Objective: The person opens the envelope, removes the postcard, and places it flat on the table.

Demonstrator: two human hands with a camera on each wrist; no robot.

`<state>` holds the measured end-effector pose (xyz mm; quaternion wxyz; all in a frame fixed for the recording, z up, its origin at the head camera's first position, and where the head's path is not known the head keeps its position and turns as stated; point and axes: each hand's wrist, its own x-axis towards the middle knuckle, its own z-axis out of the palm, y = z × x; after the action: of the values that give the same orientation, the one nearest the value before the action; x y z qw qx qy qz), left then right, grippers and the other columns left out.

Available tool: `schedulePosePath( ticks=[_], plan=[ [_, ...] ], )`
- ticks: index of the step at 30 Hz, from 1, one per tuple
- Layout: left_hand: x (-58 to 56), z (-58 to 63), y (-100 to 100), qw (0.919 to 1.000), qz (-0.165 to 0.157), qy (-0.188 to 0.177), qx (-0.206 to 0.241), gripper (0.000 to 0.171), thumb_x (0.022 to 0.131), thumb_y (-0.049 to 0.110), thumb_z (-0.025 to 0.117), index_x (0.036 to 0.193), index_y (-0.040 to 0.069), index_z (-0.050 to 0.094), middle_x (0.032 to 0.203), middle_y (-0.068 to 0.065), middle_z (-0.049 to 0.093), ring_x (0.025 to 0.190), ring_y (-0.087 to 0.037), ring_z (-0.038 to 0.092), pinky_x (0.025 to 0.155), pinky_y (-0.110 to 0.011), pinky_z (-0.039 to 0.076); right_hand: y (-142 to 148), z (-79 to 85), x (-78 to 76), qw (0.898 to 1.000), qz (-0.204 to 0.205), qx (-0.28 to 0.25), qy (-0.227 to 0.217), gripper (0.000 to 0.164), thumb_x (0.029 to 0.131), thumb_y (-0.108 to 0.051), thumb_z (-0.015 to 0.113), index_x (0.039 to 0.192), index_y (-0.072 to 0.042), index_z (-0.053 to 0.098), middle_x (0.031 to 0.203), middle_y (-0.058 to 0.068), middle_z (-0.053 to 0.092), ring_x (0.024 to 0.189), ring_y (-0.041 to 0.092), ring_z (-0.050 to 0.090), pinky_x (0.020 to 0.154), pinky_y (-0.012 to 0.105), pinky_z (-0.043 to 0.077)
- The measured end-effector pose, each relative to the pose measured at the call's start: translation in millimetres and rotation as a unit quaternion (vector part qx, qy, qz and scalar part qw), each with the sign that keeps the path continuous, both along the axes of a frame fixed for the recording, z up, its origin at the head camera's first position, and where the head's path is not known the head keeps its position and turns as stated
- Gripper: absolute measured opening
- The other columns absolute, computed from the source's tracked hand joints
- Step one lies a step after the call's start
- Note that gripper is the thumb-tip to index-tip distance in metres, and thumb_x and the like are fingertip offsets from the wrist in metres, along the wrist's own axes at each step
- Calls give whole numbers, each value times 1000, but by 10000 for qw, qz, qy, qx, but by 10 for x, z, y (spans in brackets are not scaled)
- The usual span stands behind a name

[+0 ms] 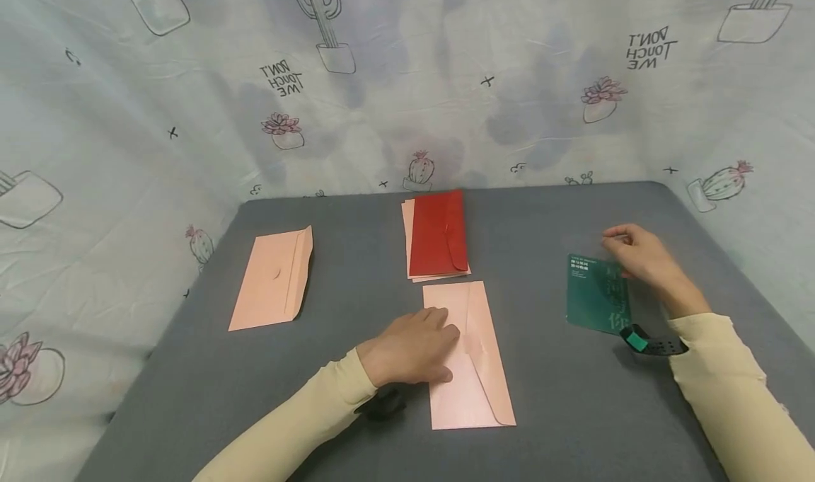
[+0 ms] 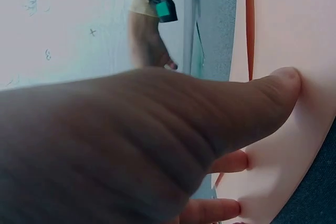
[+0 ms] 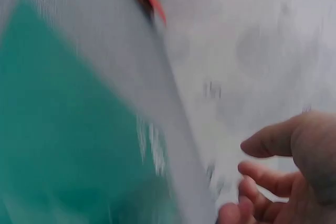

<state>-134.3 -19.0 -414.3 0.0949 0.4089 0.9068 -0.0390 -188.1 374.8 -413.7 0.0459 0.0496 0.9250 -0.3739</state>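
Pink envelope (image 1: 471, 354) near the front edge of the surface (image 1: 554, 418): we seem to be steadying it, our left hand (image 1: 410, 347) relaxed on top. Our empty, loosely bent right hand (image 1: 649, 259) is by the green card (image 1: 595, 294), nearer the right edge; a pinch seems called for next.

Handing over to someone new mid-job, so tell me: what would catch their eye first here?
Probably the bright red paper envelope at the back middle of the grey table, lying on pale pink paper. Next would likely come the flat green rectangular card on the table's right side, near the right hand, and the pale pink paper envelope at the front centre, which the left hand touches.
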Motion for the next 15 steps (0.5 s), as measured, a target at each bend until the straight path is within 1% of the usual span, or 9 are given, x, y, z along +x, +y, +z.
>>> schedulePosePath(
  ticks=[1,3,6,10,13,15],
  plan=[
    [0,0,5,10000,22,-10,-28,35,85,41,79,106,17,65,99,1,55,91,-14,52,71,-30,50,-93,35,10,9998,192,-70,16,59,109,-39,36,148,5,36,142,37,40,116,47,52,74,42,56],
    [-1,-4,8,9999,67,-42,-65,35,84,42,79,107,18,66,99,1,55,91,-14,52,71,-31,51,-304,87,30,9973,705,-193,29,58,109,-40,39,149,2,37,142,34,44,118,46,53,77,43,56],
    [-2,-12,3,9999,102,-64,-62,34,84,42,79,106,19,66,97,2,54,90,-13,52,69,-31,50,-637,97,87,9888,1459,-279,132,53,108,-37,47,147,-1,42,139,28,50,105,35,61,71,39,55],
    [-4,-13,-7,9999,102,-56,-1,32,84,41,79,103,20,65,97,2,54,89,-13,51,66,-31,49,-1015,23,207,9753,2170,-50,416,51,103,-34,59,142,-4,50,133,21,54,91,20,59,68,32,51],
    [-9,-2,-4,10000,76,-38,14,33,84,41,78,105,20,65,98,2,55,88,-13,52,64,-31,49,-1215,-37,300,9650,2536,314,586,52,98,-38,66,141,-10,54,130,13,56,95,16,58,75,33,50],
    [-16,12,2,10000,62,5,-9,35,84,42,78,107,20,66,100,1,55,88,-14,53,64,-31,50,-1315,-63,350,9576,2757,525,658,53,97,-41,67,141,-15,55,134,8,56,107,20,60,84,39,53]
  ],
)
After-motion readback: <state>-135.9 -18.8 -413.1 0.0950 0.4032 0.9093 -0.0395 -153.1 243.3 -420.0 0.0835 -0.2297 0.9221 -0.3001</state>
